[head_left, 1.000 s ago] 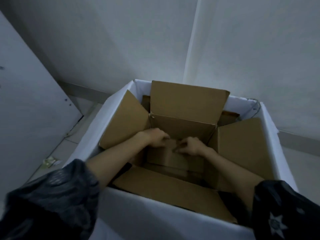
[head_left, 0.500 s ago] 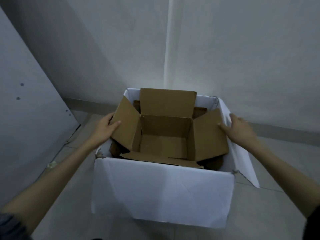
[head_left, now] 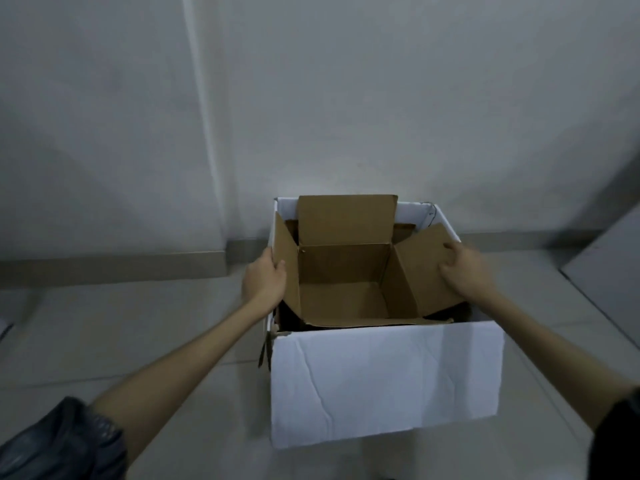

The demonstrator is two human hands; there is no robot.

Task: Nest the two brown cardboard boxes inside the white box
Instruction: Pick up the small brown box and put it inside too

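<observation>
The white box [head_left: 384,382] stands on the floor in front of me. Inside it sits an open brown cardboard box [head_left: 341,296] with its flaps spread. Dark edges of a second brown box [head_left: 403,231] show behind and around it. My left hand [head_left: 265,280] holds the left side of the white box, thumb over the brown left flap. My right hand [head_left: 465,271] rests on the brown right flap at the white box's right rim, fingers curled.
The box stands close to a pale wall with a grey skirting board [head_left: 114,268]. A grey panel [head_left: 609,271] leans at the right edge. Tiled floor lies on both sides of the box.
My hands came out of the inner brown box and moved to the sides of the white box. My view pulled back and the box now looks farther away.
</observation>
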